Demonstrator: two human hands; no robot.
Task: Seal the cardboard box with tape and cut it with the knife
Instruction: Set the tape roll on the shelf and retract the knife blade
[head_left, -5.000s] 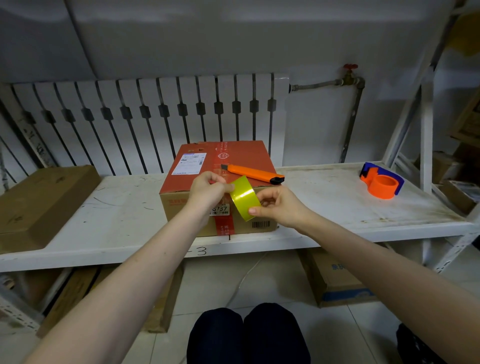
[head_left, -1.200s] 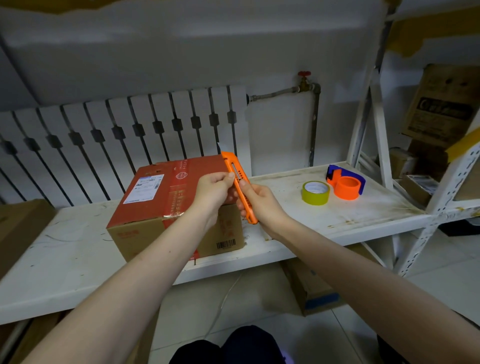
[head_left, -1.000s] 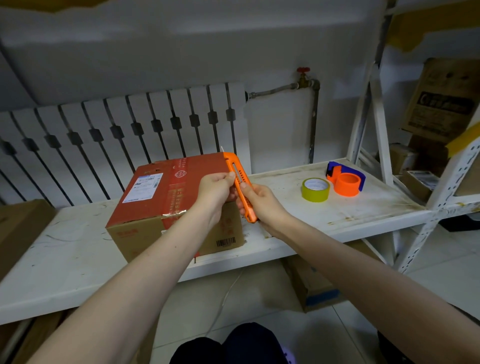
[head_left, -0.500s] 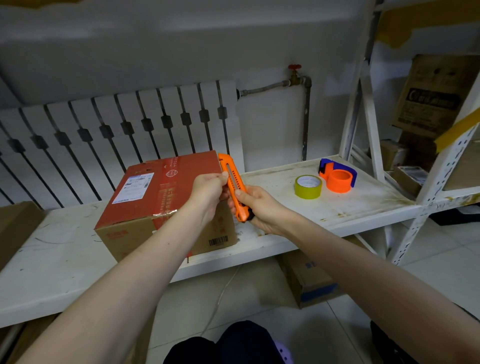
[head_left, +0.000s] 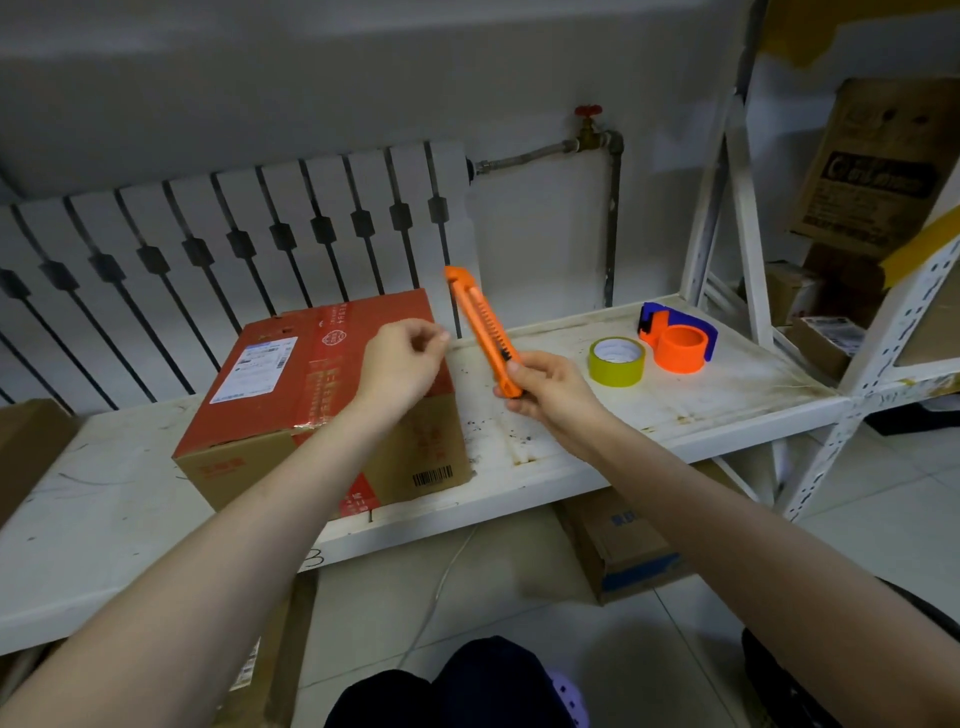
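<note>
Your right hand (head_left: 545, 387) grips the lower end of the orange knife (head_left: 480, 327), tip up | your left hand (head_left: 402, 358) is apart from it, fingers loosely curled, holding nothing | cardboard box (head_left: 291, 384) stands on the white shelf (head_left: 675, 395) under the left hand | yellow tape roll (head_left: 616, 361) lies near, at the right.

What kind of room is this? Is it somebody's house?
Probably a storeroom or packing room, not a living space. White metal shelving holds a cardboard box with a shipping label, more boxes sit on racks to the right, and a tape dispenser stands ready.
</note>
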